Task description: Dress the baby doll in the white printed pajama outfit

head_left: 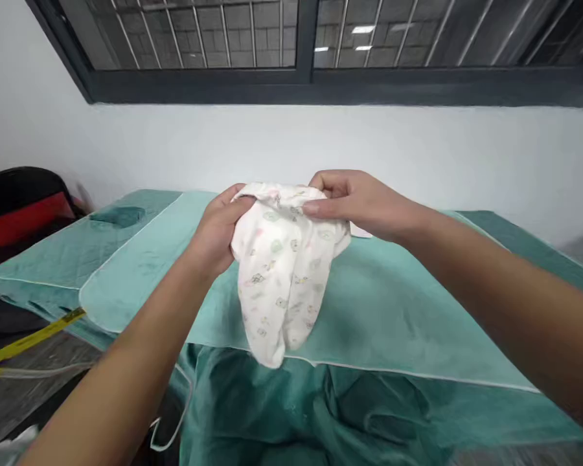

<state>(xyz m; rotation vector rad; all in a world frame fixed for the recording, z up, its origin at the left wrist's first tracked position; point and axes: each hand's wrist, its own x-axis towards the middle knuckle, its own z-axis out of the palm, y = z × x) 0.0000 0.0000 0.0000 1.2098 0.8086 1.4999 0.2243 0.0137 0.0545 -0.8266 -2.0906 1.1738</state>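
Note:
Between my two hands hangs a small pair of white baby pants [282, 272] with a pale printed pattern. My left hand [221, 226] pinches the waist at its left side, thumb in front. At the right of the same edge, my right hand [347, 200] grips the cloth between thumb and fingers. Both legs of the pants dangle downward, close together, in front of the green cover. Behind my right hand, a corner of something white [360, 231] shows on the cover; most of it is hidden.
A green cloth cover [418, 310] is spread over the table, its front hanging in folds. At left stand a black and red bag [26, 213] and a yellow strap [34, 340]. A white wall [320, 142] and a barred window [304, 77] close off the back.

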